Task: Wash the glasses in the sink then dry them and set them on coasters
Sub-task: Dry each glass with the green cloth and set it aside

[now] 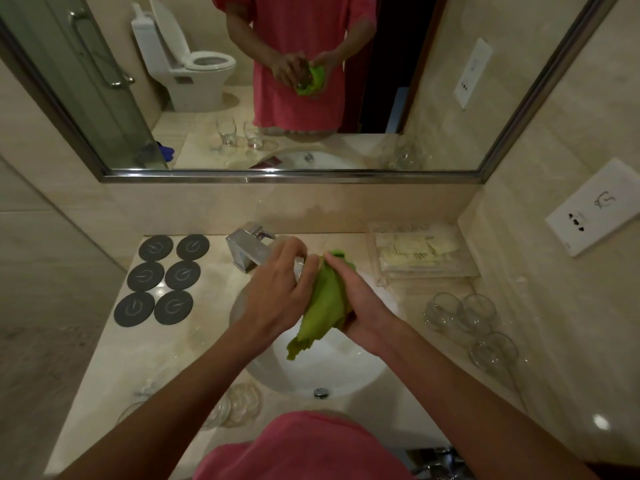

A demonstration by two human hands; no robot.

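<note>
Fingers (294, 252) of the left hand (277, 289) curl round a glass (300, 268), which shows only as a pale sliver between the two hands; the right hand (356, 303) grips a green cloth (325, 303) and presses it against the glass from the right side. Both hands hold the glass above the sink (318, 368), just in front of the tap (247, 249).

Governing relation: the coasters (162, 280), six dark discs in two columns, lie on the surface (214, 289) to the left of the sink, well apart from the glass; the left hand is the nearer hand and already carries the glass, so the placing move is judged to run leftward with that hand.

Orientation: the glass is mostly hidden by fingers and cloth; its long axis appears to run roughly sideways, mouth toward the cloth, but this cannot be told with certainty; it is judged to need turning upright before it meets a coaster.

Other glasses: three (471, 320) stand on the surface right of the sink; more (239, 403) sit at the near left edge, blurred. All six coasters are bare; the step in hand is judged to be drying.
</note>
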